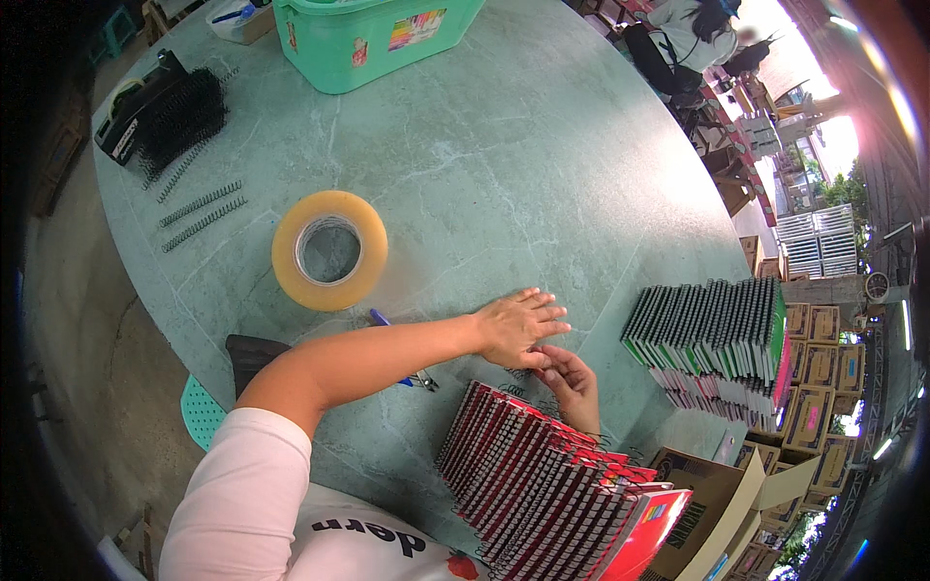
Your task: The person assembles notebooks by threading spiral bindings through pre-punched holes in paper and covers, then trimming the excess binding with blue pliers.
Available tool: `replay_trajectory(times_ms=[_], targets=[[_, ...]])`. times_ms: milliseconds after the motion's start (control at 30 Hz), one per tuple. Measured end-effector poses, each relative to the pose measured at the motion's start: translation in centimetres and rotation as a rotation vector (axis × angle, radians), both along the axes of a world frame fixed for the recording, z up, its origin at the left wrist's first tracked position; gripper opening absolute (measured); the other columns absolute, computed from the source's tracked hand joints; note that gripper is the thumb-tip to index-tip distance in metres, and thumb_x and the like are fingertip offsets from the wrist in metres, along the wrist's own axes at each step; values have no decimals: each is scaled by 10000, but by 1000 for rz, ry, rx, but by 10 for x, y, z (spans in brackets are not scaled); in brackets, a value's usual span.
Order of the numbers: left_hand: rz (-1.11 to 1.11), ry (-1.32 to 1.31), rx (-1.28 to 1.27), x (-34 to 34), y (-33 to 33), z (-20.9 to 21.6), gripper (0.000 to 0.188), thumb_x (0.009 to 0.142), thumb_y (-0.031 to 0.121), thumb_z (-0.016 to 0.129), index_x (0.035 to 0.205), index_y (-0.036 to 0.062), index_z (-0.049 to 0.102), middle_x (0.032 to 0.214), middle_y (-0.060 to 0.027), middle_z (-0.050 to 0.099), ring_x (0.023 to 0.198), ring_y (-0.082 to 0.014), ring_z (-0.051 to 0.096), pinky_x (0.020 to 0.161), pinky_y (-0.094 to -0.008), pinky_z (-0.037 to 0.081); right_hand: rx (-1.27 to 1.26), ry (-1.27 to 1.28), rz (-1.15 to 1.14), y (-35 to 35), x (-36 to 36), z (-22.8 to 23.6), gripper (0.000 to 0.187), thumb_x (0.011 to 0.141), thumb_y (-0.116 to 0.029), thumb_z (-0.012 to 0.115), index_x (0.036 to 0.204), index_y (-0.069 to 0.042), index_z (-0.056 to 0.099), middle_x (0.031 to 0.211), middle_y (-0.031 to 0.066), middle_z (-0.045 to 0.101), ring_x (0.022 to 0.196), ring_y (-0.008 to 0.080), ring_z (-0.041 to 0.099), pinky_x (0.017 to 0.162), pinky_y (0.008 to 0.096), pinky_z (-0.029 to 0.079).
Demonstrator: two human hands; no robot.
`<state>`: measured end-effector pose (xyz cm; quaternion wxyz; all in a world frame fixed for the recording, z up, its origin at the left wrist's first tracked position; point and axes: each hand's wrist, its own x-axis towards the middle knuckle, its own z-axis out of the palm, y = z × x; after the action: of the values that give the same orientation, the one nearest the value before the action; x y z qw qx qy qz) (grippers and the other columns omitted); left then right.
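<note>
My left hand (518,329) reaches across the round table with its fingers spread, its thumb against the fingertips of my right hand (572,383). The fingers of my right hand are drawn together in a pinch; what they hold, if anything, is hidden. Just beside them, a loose black wire coil (513,391) shows behind the stack. Close in front of me stands a long row of red spiral notebooks (552,474), black spines facing up. Pliers with blue handles (423,380) lie partly under my left forearm.
A large tape roll (329,250) lies left on the green table (484,155). Wire coils (203,213) lie beside a black tape dispenser (145,111). A green tub (373,48) stands at the back, stacked notebooks (712,339) at right, and an opened carton (712,494) nearby.
</note>
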<state>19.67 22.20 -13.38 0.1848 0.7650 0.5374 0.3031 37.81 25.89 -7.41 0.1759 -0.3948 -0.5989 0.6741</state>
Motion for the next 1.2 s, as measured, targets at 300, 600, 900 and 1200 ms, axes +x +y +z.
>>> replay_trajectory(times_ms=[300, 600, 900, 1200], targets=[[-226, 39, 271, 18, -9, -11, 442, 784, 447, 572, 1091, 132, 614, 1278, -145, 504, 1236, -341, 423, 1071, -464, 280, 34, -181, -89, 15, 42, -15, 149, 901, -84, 566, 999, 29, 569, 937, 112, 656, 835, 163, 627, 763, 296, 516], [45, 237, 479, -12, -8, -11, 87, 747, 185, 580, 785, 107, 568, 896, -51, 592, 878, -210, 584, 729, -350, 505, -237, -167, 68, 3, 39, -8, 190, 869, -50, 609, 1036, 28, 563, 913, 93, 647, 831, 150, 617, 757, 273, 501], [30, 159, 243, -10, -26, 3, 262, 837, 348, 574, 788, 95, 524, 706, -28, 537, 617, -186, 604, 472, -310, 492, -130, -305, 223, 5, 29, 3, 248, 786, 62, 647, 1018, 27, 568, 907, 79, 634, 844, 131, 610, 743, 255, 497], [-190, 238, 349, -8, -33, -5, 320, 828, 414, 569, 772, 102, 529, 701, -26, 535, 594, -186, 595, 466, -307, 479, -383, -124, 125, -9, 20, 15, 218, 838, 58, 584, 1054, 38, 568, 1005, 108, 633, 929, 167, 611, 818, 292, 503]])
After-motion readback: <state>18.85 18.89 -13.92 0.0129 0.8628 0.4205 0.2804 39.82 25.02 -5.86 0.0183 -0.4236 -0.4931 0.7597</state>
